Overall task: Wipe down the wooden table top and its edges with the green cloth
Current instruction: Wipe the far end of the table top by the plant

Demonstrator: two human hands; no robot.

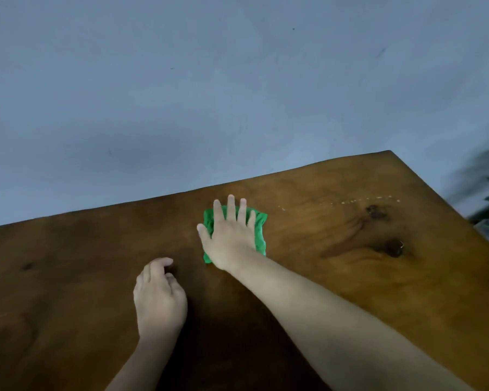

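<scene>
On table top | right hand flat on green cloth | crumbs beside

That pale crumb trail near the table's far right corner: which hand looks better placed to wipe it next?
Probably the right hand. It lies flat on the green cloth, and the crumb trail is just to the cloth's right. The left hand rests nearer the person on the table, empty and farther from it.

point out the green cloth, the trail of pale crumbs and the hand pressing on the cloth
green cloth [259, 235]: head view, its exposed right side
trail of pale crumbs [359, 200]: head view, mid-trail
right hand [229, 238]: head view, back of the hand
</scene>
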